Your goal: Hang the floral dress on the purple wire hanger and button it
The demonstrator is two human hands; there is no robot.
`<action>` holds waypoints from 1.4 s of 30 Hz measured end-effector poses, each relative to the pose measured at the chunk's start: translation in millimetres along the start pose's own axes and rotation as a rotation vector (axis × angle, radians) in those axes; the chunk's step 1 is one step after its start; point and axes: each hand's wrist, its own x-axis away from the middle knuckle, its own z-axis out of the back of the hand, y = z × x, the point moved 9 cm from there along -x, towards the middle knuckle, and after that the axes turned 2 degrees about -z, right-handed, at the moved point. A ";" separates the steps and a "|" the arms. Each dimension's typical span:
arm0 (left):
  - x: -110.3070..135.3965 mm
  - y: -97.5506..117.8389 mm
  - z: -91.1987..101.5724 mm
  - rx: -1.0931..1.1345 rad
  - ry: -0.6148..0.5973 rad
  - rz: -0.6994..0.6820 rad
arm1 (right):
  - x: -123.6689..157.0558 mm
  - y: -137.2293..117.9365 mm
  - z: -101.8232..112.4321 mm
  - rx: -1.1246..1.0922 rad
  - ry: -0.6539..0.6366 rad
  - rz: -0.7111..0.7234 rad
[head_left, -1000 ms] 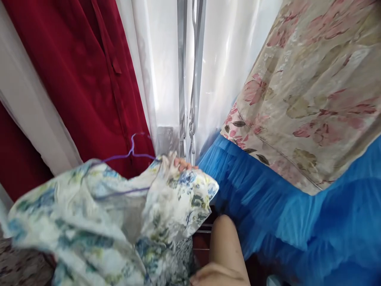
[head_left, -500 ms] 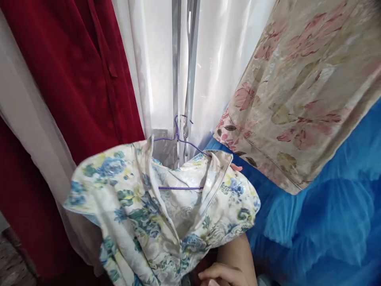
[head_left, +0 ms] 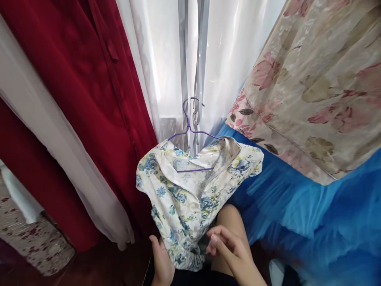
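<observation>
A white blouse with blue and yellow flowers sits on a purple wire hanger, its V neckline toward me. The hanger's hook stands at two grey ribbons; I cannot tell if it is looped over them. My left hand holds the blouse's gathered lower left side, thumb showing in front and fingers hidden behind the cloth. Beside the lower right edge is my right hand, its fingers loosely bent and a little apart, with nothing visible in them. A bent bare leg shows behind it.
Dark red cloth and pale sheer cloth hang at left. White drapery hangs behind the ribbons. At right, a beige floral garment overhangs blue tulle. A flower-patterned cloth lies low at left.
The blouse looks smaller and narrower, its left shoulder further right. My left hand has appeared at its lower left side. A fingertip at its right shoulder is gone. My right hand shows higher.
</observation>
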 end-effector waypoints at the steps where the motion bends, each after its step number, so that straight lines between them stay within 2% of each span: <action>1: 3.5 4.6 3.4 -0.105 0.003 -0.048 | -6.8 -4.0 -3.5 -0.011 0.004 -0.004; 3: 9.7 11.2 0.6 -0.424 -0.027 -0.146 | -23.3 -18.0 -5.8 0.026 0.063 0.034; 6: 19.8 8.1 -19.4 -0.822 -0.144 -0.277 | -51.4 -41.7 -6.0 0.123 0.166 0.136; 8: 27.0 3.7 -30.2 -0.944 -0.210 -0.365 | -68.4 -48.4 -9.2 0.135 0.166 0.171; 10: 30.4 1.4 -32.2 -1.003 -0.231 -0.403 | -78.3 -48.2 -11.1 0.106 0.152 0.189; 12: 27.5 11.0 -23.6 -1.010 -0.146 -0.431 | -79.0 -42.2 -10.6 0.040 0.143 0.185; 14: 21.6 33.0 -10.2 -0.982 0.004 -0.484 | -72.3 -31.9 -8.0 -0.047 0.152 0.151; 16: 21.9 65.9 -1.9 -0.943 0.179 -0.660 | -62.1 -21.2 -4.6 -0.122 0.182 0.110; 18: 31.8 92.8 -11.1 -0.952 0.263 -0.927 | -52.9 -14.3 -2.3 -0.164 0.212 0.083; 19: 36.8 97.7 -23.7 -0.984 0.234 -1.041 | -49.6 -13.0 -2.1 -0.172 0.219 0.077; 20: 38.9 95.1 -40.7 -1.040 0.151 -1.106 | -47.2 -13.5 -2.0 -0.174 0.221 0.078; 21: 37.8 85.7 -60.1 -1.108 0.026 -1.114 | -45.6 -15.4 -1.8 -0.169 0.221 0.083; 23: 32.0 57.1 -95.5 -1.207 -0.216 -1.032 | -43.1 -21.6 -0.7 -0.145 0.219 0.099; 24: 28.5 43.6 -108.9 -1.230 -0.288 -0.979 | -41.8 -24.4 0.3 -0.136 0.219 0.104; 28: 15.9 14.4 -139.3 -1.233 -0.351 -0.896 | -35.5 -27.2 0.8 -0.168 0.175 0.099; 30: 12.6 7.1 -145.0 -1.239 -0.374 -0.885 | -33.7 -24.4 2.6 -0.198 0.161 0.092; 33: 12.0 -0.2 -147.2 -1.236 -0.425 -0.836 | -36.4 -23.1 16.5 -0.281 0.236 0.099; 36: 15.9 0.4 -149.1 -1.223 -0.469 -0.828 | -49.8 -34.1 25.4 -0.405 0.273 0.109; 39: 15.7 10.0 -148.3 -1.204 -0.463 -0.839 | -70.5 -66.9 19.2 -0.483 0.225 0.135; 42: 11.8 21.6 -145.2 -1.172 -0.468 -0.829 | -90.2 -119.6 10.0 -0.507 0.193 0.213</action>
